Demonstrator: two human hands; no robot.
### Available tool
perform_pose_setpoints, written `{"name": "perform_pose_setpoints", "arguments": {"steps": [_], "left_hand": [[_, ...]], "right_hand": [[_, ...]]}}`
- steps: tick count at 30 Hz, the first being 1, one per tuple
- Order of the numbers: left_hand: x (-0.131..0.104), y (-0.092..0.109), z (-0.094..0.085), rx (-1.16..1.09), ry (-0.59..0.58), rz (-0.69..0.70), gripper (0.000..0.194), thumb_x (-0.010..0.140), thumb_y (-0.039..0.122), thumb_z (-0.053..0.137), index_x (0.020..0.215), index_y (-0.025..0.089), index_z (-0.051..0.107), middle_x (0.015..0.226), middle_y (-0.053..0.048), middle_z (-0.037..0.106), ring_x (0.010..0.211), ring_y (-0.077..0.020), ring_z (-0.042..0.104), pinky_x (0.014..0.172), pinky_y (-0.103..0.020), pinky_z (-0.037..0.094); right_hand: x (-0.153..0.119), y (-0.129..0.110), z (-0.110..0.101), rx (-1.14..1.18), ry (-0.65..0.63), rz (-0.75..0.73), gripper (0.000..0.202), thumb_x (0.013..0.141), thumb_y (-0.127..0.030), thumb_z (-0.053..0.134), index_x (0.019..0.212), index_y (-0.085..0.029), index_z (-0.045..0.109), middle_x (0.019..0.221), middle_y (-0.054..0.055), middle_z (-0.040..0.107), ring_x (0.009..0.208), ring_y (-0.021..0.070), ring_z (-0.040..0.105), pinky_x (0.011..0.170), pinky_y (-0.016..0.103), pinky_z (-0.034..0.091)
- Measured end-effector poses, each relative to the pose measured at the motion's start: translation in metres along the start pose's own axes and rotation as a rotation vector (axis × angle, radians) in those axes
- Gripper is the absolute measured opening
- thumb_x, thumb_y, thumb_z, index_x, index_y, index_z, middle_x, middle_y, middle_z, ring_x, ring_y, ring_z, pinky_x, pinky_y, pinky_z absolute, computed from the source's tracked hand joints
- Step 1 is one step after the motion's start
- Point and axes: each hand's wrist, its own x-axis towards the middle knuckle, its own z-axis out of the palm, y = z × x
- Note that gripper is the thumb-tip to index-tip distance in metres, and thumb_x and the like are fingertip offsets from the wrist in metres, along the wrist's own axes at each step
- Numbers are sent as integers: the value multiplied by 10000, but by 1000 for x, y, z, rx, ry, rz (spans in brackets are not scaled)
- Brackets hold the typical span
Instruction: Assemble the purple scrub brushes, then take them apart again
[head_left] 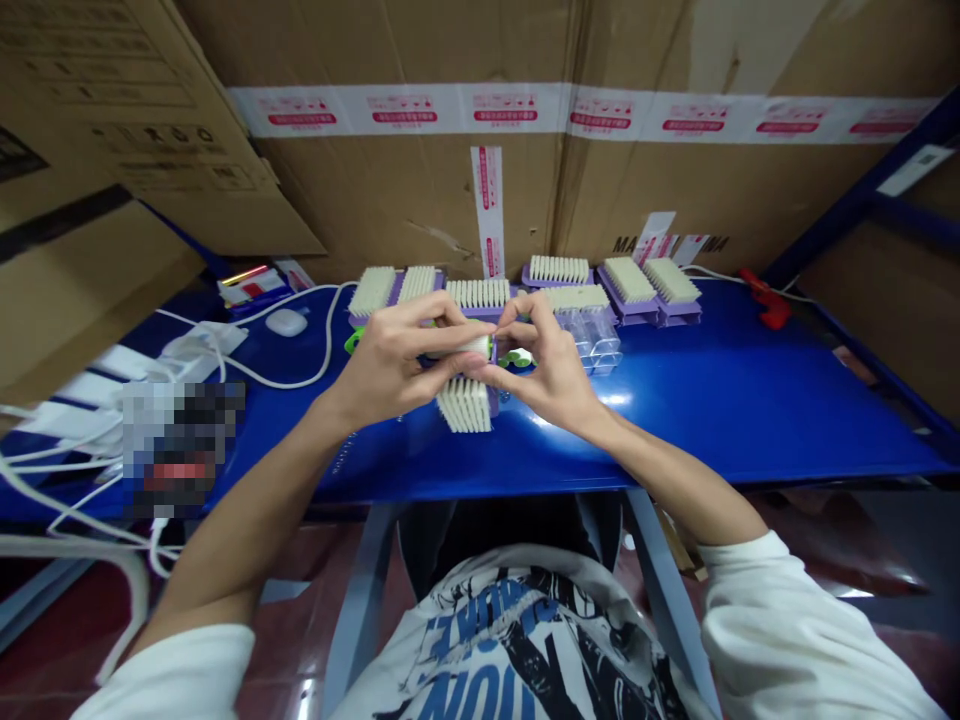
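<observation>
My left hand (409, 355) is closed around a small white piece with a green edge (477, 346), whose kind I cannot make out because the fingers cover most of it. Thumb and forefinger of my right hand (547, 365) are pinched at the right end of that piece, and the fingertips of both hands meet there. Just below them lies a block of cream bristles (465, 405) with a purple edge. A green and white part (517, 357) shows between my right fingers, and a bright green part (352, 341) peeks out left of my left hand.
Several cream-bristled blocks on purple bases (630, 285) line the back of the blue table (697, 410). Clear plastic cups (596, 342) stand right of my hands. White cables and a power strip (202, 342), a white mouse (286, 321) and a red tool (766, 300) lie farther out. Cardboard (420, 200) walls the back.
</observation>
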Motion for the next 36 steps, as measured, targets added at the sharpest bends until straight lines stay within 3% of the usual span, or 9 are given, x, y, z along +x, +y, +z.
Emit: {"name": "perform_pose_setpoints", "arguments": {"steps": [10,14,16,18,20,26,31,33,36], "left_hand": [[1,-6,-7,8,-126,-62,276,1090,429,779,1318,304,874,988,-52,754,850,-187,695,797,-306,578],[-3,-16,-13,-72,-213,-112,591,1044,576,827,1546,273,755,1226,-105,809,1016,-228,751,873,-298,610],[-6,-21,-15,-112,-226,-122,592,1001,564,886,1491,246,789,1244,-113,836,1044,-238,779,875,-288,619],[-10,-26,-13,-158,-169,-71,477,976,494,932,1373,243,850,1224,-114,855,1073,-246,805,921,-305,644],[-16,-31,-9,-204,-39,-1,427,932,458,979,1305,274,883,1253,-114,852,1098,-246,818,956,-335,681],[-34,-38,12,-298,187,-63,590,836,499,1045,1373,339,861,1398,-115,793,1097,-242,822,904,-348,741],[-46,-47,25,-533,92,-180,805,906,499,989,1615,261,689,1214,-118,832,921,-186,805,824,-255,696],[-49,-53,29,-568,86,-222,783,902,511,992,1576,224,714,1069,-89,837,871,-178,794,800,-239,679],[-52,-60,36,-611,142,-243,828,817,607,1033,1483,199,757,1009,-87,840,863,-201,806,781,-249,675]], "right_hand": [[0,9,1,28,4,-29,483,975,-558,813,1254,-277,537,1039,-13,767,876,170,694,881,366,573],[5,4,-30,-40,-2,-74,522,1011,-649,767,1320,-248,643,1125,44,831,1007,205,778,906,365,603],[3,2,-56,-223,125,-59,435,1103,-636,634,1226,-232,738,1123,77,844,1017,228,790,884,380,607],[-5,8,-82,-558,299,0,418,1147,-552,561,1164,-223,818,1110,110,848,988,255,782,897,423,607],[-16,23,-101,-852,300,88,419,1094,-481,630,1320,-205,850,1175,161,851,1060,326,785,921,485,625],[-43,60,-116,-987,209,305,509,986,-435,702,1406,-193,856,983,161,883,847,355,815,824,538,671],[-32,7,-105,-790,383,78,475,1099,-407,586,1487,-217,783,1253,139,876,1045,316,843,995,504,675],[-22,-25,-90,-585,289,-90,443,1162,-393,543,1533,-261,748,1367,111,845,1208,286,821,1059,461,660],[-5,-56,-62,-484,-50,-299,419,1195,-340,519,1540,-274,747,1440,106,802,1330,264,765,1155,448,615]]}}
